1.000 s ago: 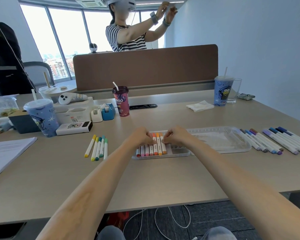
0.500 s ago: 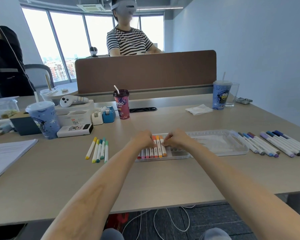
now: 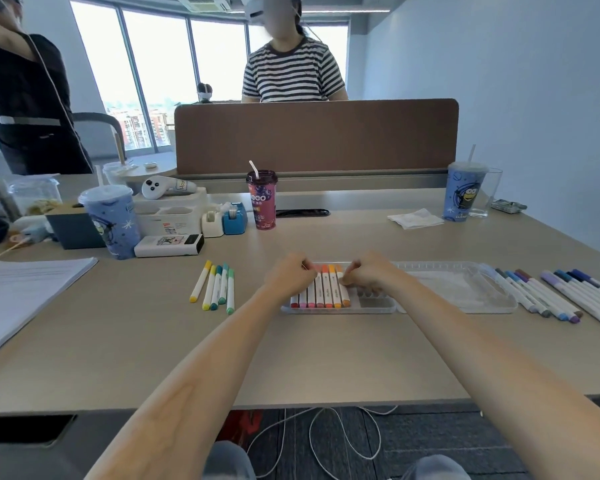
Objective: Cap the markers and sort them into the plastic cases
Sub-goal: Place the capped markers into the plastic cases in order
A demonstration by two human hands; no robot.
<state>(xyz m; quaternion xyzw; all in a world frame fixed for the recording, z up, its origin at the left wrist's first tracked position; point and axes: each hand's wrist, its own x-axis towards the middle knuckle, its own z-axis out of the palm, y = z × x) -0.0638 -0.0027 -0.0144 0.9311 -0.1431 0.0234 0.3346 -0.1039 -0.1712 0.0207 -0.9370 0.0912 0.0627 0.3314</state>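
Head view: red-to-orange markers (image 3: 321,292) fill the left part of the plastic case (image 3: 374,304) on the worktop (image 3: 153,341). The left hand (image 3: 293,278) curls over their far ends. The right hand (image 3: 368,275) pinches the outermost orange marker (image 3: 344,296). Yellow-green markers (image 3: 217,287) lie left of the case.

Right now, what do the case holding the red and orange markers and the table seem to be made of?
The case looks like clear, glossy plastic: the table shows through its empty slots. The table looks like matte beige laminate, perhaps over wood: even colour, no visible grain.
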